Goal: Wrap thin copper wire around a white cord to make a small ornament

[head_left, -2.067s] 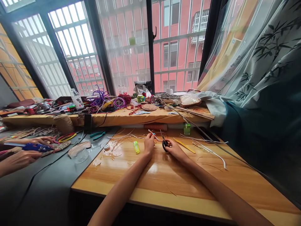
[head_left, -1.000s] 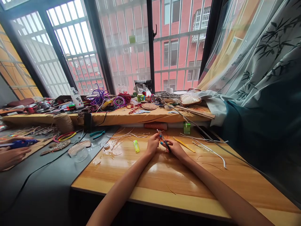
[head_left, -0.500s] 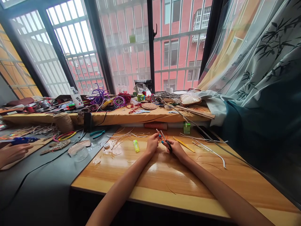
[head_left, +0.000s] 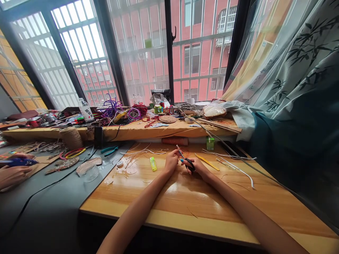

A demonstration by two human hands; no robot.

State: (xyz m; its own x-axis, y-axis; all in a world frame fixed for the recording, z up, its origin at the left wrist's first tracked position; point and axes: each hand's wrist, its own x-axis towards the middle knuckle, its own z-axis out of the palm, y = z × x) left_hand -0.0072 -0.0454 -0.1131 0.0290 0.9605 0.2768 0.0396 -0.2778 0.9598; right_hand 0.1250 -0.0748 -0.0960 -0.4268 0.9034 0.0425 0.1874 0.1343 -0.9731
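My right hand (head_left: 199, 166) is closed around the black handles of a pair of scissors (head_left: 190, 164). Their blades point up and left, toward the fingertips of my left hand (head_left: 172, 161). That hand is closed in a pinch on a thin pale stick-like piece (head_left: 177, 146), whose end sticks up above the fingers; its exact kind is too small to tell. Orange thread (head_left: 185, 154) lies just behind the two hands. To the left is a yellow-green lighter (head_left: 153, 164), and a yellow pointed tool (head_left: 208, 162) lies to the right.
White cords (head_left: 242, 173) spread across the right of the wooden table (head_left: 169, 208). A green box (head_left: 210, 143) stands at the back. On the grey table at left, a co-worker's hands (head_left: 18, 171) hold a blue glue gun (head_left: 22, 162). Teal pliers (head_left: 109, 151) and a twine spool (head_left: 71, 138) are nearby.
The scissors have turned and their blades now lie close against the pale piece at my left fingers. A second hand of the co-worker has come to the glue gun.
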